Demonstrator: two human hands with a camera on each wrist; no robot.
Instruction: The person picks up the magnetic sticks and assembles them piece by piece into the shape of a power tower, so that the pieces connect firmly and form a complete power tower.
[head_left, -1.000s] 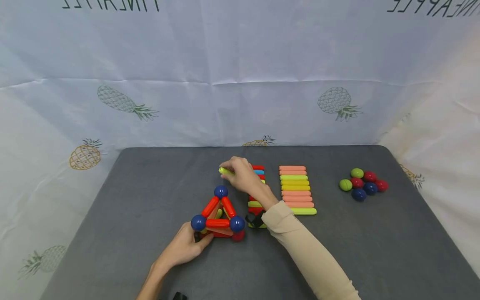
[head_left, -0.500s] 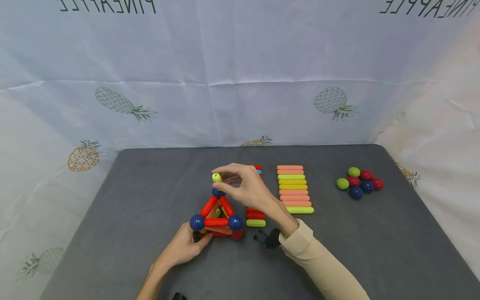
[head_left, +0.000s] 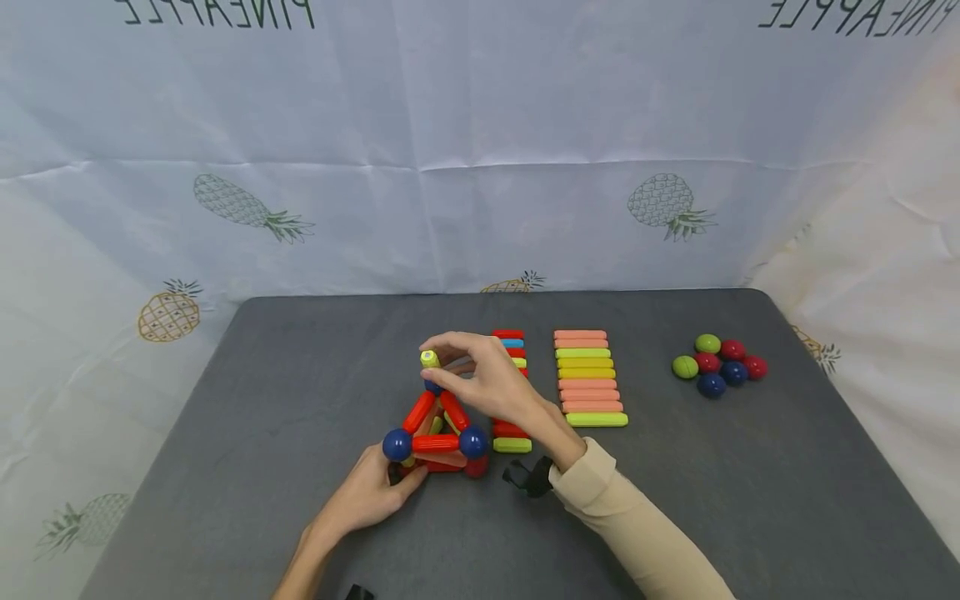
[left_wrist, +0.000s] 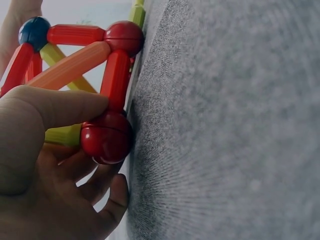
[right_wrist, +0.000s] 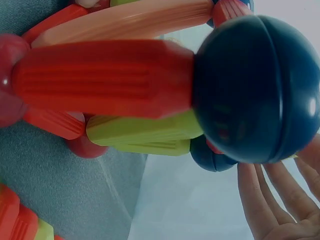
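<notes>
A building frame of sticks and balls (head_left: 436, 443) stands on the table, with blue balls at its top corners and red balls (left_wrist: 106, 139) at its base. My left hand (head_left: 372, 493) grips its lower near-left corner, the thumb pressing a red stick beside a red ball. Behind the frame's top, my right hand (head_left: 487, 375) pinches a yellow-green building stick (head_left: 430, 359) between thumb and fingers. This stick stands roughly upright at the back blue ball (head_left: 432, 387), which the hand partly covers. In the right wrist view, a near blue ball (right_wrist: 255, 90) hides much of that hand.
Right of the frame lies a column of red, blue and yellow-green sticks (head_left: 512, 446), partly under my right arm. Farther right is a column of salmon, yellow and green sticks (head_left: 588, 373). Several loose balls (head_left: 711, 385) sit at the table's right. A printed cloth (head_left: 375, 225) hangs behind.
My right hand has brought the yellow-green stick from behind the frame to the back blue ball, turning it from lying flat to roughly upright. The left hand keeps its hold in place.
</notes>
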